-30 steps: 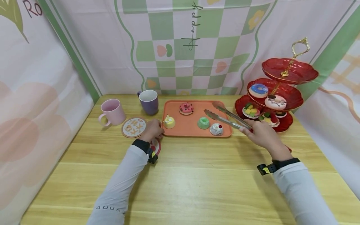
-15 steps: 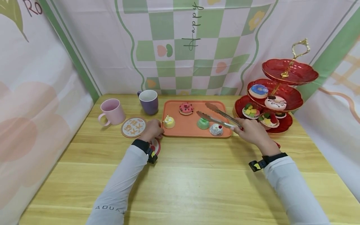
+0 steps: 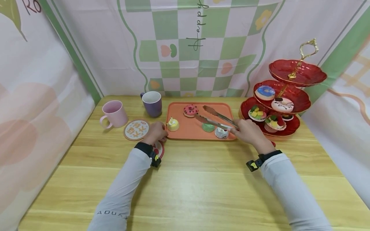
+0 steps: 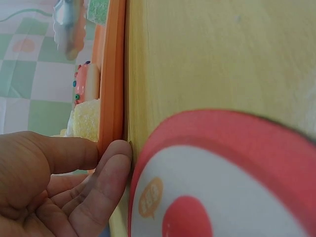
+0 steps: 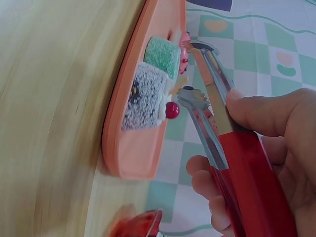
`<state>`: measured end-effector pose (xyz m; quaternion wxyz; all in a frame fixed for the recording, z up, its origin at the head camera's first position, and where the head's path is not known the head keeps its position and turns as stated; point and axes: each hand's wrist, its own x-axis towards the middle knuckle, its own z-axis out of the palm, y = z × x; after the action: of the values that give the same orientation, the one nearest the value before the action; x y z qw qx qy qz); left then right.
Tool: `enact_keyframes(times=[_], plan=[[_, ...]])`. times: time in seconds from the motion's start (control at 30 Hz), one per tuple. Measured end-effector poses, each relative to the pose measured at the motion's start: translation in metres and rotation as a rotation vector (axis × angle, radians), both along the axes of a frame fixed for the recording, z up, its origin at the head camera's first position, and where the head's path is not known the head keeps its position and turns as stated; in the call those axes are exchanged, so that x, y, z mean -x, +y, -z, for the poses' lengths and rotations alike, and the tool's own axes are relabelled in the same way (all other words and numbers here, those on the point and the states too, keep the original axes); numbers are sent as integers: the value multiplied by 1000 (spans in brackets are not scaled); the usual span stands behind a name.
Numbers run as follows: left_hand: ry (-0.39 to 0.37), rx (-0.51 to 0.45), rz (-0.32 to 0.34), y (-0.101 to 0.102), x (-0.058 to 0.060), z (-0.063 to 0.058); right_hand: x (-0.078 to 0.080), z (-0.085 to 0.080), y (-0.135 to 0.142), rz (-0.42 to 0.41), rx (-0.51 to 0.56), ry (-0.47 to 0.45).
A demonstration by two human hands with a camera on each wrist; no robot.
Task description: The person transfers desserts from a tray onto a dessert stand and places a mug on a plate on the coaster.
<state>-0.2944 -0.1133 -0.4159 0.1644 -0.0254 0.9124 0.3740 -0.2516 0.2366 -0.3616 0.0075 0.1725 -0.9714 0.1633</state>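
Leftward over the orange tray point(image 3: 188, 129) came your right hand point(image 3: 248, 132) and the tongs point(image 3: 215, 123), whose tips had been farther right half a second earlier. Your right fingers and thumb were curled round the tongs, about their red handles point(image 5: 256, 182), and the two metal arms stood spread apart. From the head view, the tips lay over the tray between the pink doughnut point(image 3: 190, 110) and the green cake point(image 3: 208, 128), with the nearer arm partly covering that cake; how high they hung above it was hard to judge. Just beside the green cake sat a speckled cake point(image 5: 145, 96) with a red cherry.

Your left hand point(image 3: 156, 133) had stayed at the tray's near left corner, pinching the edge between thumb and fingers. A yellow cake point(image 3: 172, 124) sat on the tray close by. Your wrist partly hid a red-rimmed coaster point(image 4: 222, 192), and a coaster with orange lettering point(image 3: 136, 129) lay on the table point(image 3: 185, 192) left of your hand. Behind them stood a purple mug point(image 3: 152, 105) and a pink mug point(image 3: 115, 115). On the right, a red three-tier stand point(image 3: 310, 74) carried doughnuts in its middle dish and fruit-topped tarts below.
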Motion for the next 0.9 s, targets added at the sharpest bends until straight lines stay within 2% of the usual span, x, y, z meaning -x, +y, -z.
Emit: enact_keyframes(times=[0.33,0.63,0.9], plan=[[-17,20,-6,1,1,-4,16,2,-23,27,-14,-14],[50,21,22,0,-4,-5,29,7,-33,18,-23,-78],[39,21,29,1,-4,-4,30,8,-38,35,-39,-103]])
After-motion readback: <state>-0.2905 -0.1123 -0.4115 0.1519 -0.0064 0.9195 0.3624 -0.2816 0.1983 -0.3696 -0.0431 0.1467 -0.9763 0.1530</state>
